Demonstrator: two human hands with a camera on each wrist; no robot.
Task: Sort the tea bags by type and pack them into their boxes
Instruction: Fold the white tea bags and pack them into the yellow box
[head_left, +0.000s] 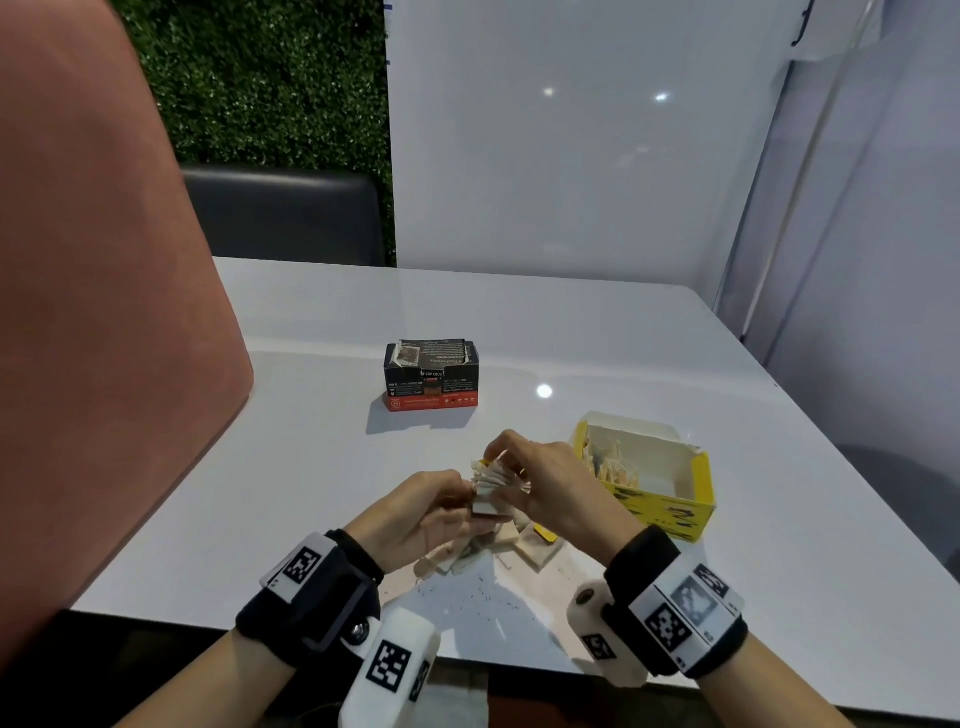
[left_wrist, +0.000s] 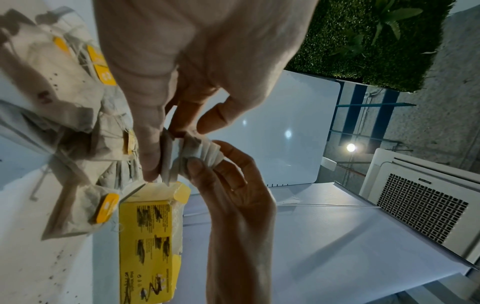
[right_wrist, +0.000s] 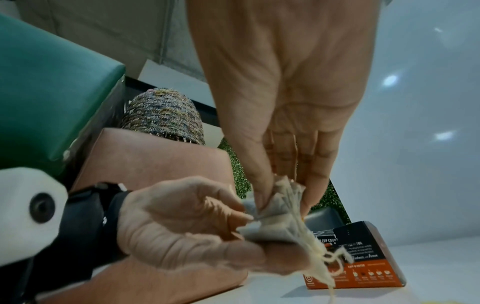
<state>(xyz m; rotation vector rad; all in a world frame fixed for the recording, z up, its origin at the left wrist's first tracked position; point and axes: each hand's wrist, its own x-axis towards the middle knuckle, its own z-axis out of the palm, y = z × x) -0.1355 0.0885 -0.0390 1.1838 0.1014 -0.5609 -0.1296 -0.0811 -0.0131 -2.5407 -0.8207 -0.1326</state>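
Both hands hold one fanned bundle of white paper tea bags (head_left: 491, 483) just above the table. My left hand (head_left: 465, 501) grips its lower end; my right hand (head_left: 508, 467) pinches the top from above. In the right wrist view the right hand (right_wrist: 283, 198) pinches the tea bags (right_wrist: 272, 224), and their strings hang down. The left wrist view shows the left hand (left_wrist: 176, 150) on the bundle (left_wrist: 200, 154). An open yellow box (head_left: 670, 512) with several bags inside stands to the right. A black and orange box (head_left: 431, 387) stands behind.
Several loose tea bags (head_left: 524, 545) with yellow tags lie on the white table (head_left: 597, 338) under my hands, among scattered tea crumbs. A pink chair back (head_left: 93, 312) rises at the left, a white wall panel (head_left: 571, 156) behind the table.
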